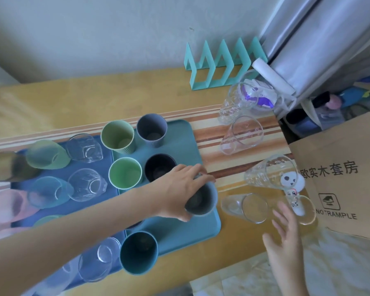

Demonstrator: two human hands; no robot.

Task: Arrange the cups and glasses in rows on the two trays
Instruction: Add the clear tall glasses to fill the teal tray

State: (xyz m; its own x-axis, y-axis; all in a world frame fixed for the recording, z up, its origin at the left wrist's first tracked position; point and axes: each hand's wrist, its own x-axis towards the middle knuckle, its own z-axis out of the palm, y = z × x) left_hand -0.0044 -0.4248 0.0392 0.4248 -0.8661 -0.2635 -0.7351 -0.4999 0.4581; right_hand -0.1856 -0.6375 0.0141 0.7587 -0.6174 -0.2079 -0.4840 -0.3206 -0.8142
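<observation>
1. The left hand (179,190) holds the grey cup (202,200) from above. Its fingers and thumb curl round the rim.
2. The grey cup is at the right edge of the teal tray (183,135), just near and right of the black cup (160,170).
3. The right hand (286,238) is wide open with its fingers spread. It holds nothing. It is close to a clear glass (244,207) on the table (94,99).
4. Two green cups, a grey-purple cup (152,131) and a dark teal cup (139,253) are also on the teal tray.
5. The blue tray (90,208) lies to the left, right beside the teal one. It has clear glasses and pale cups on it.
6. More clear glasses are on the table to the right, near a brown box (340,189).
</observation>
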